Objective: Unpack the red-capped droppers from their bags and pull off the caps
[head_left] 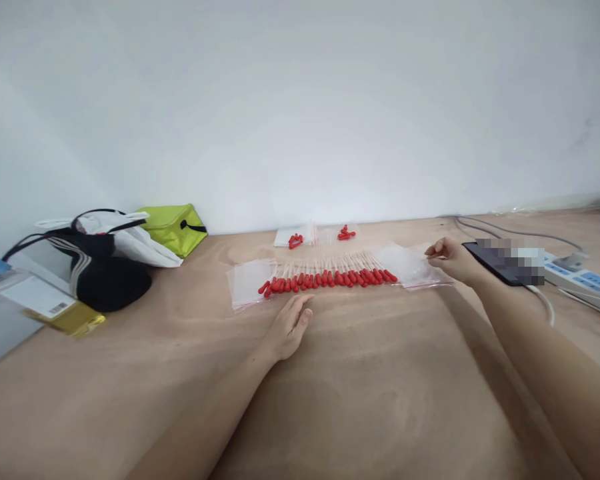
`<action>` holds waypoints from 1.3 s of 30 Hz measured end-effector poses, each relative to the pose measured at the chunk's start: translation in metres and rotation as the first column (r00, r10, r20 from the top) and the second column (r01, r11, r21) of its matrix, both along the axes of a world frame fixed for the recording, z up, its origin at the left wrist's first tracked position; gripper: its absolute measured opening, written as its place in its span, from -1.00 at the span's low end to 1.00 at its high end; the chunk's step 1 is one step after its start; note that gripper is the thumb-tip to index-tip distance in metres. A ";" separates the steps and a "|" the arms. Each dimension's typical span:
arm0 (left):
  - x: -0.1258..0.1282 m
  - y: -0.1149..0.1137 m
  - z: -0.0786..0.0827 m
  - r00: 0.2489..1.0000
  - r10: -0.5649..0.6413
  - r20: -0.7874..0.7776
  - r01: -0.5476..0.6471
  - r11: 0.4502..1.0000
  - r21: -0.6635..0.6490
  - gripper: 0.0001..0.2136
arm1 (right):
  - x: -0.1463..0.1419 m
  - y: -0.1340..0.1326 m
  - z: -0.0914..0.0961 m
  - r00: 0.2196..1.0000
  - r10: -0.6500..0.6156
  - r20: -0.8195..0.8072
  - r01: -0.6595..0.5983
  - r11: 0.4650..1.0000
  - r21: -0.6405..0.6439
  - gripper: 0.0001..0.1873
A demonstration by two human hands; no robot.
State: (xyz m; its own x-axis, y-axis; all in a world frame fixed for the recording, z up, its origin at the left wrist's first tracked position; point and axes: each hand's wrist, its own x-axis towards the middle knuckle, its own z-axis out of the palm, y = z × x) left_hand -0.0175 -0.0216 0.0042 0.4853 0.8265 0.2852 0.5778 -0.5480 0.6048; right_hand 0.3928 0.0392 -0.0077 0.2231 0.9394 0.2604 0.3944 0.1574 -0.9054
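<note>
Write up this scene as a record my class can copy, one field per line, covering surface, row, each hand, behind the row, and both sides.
Surface: wooden tabletop
Row: red-tipped pale sticks, red ends toward the person
Left hand: just in front of the row, fingers extended
Right hand: beside the right-hand plastic bags, contact unclear
Behind row: two red clusters
Left side: lime-green bag, white bag
Right side: phone, power strip

Soft light covers the wall (330,120) beyond the right hand (455,259); shadow lines its forearm (525,340), pixelation partly masking the phone (500,270) alongside.
</note>
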 end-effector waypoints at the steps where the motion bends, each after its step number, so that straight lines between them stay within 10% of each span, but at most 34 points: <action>1: 0.000 0.000 0.000 1.000 -0.003 -0.008 0.003 1.000 0.005 -0.64 | 0.002 0.003 0.000 0.996 -0.015 0.089 0.017 1.000 -0.013 -0.74; 5: 0.000 0.001 0.001 0.999 -0.025 -0.040 0.026 0.999 0.036 -0.69 | 0.001 0.009 0.007 0.865 -0.028 0.502 0.073 0.995 -0.070 -0.81; 10: 0.002 -0.003 0.002 0.992 -0.041 -0.115 0.047 0.997 0.055 -0.69 | -0.048 -0.012 0.016 0.774 -0.087 0.627 0.085 0.996 0.033 -0.90; 17: 0.004 -0.007 0.001 0.973 -0.014 -0.231 0.035 0.996 0.086 -0.63 | -0.148 -0.086 0.004 0.708 0.294 0.642 -0.441 0.894 0.077 -0.59; 27: 0.004 -0.001 -0.005 0.971 -0.017 -0.238 0.057 0.985 0.164 -0.68 | -0.147 -0.086 -0.013 0.643 0.276 0.714 -0.414 0.910 0.021 -0.55; 39: 0.048 0.044 -0.007 0.905 0.407 -0.124 -0.275 0.782 0.559 -0.82 | -0.157 -0.078 -0.013 0.645 0.256 0.720 -0.436 0.897 0.072 -0.61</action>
State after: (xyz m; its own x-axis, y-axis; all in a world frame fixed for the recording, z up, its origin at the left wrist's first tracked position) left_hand 0.0307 0.0222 -0.0029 0.3044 0.7094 0.6357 0.8701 -0.4786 0.1175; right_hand 0.2362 -0.0385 -0.0204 -0.4295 0.8058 0.4078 0.7538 0.5685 -0.3295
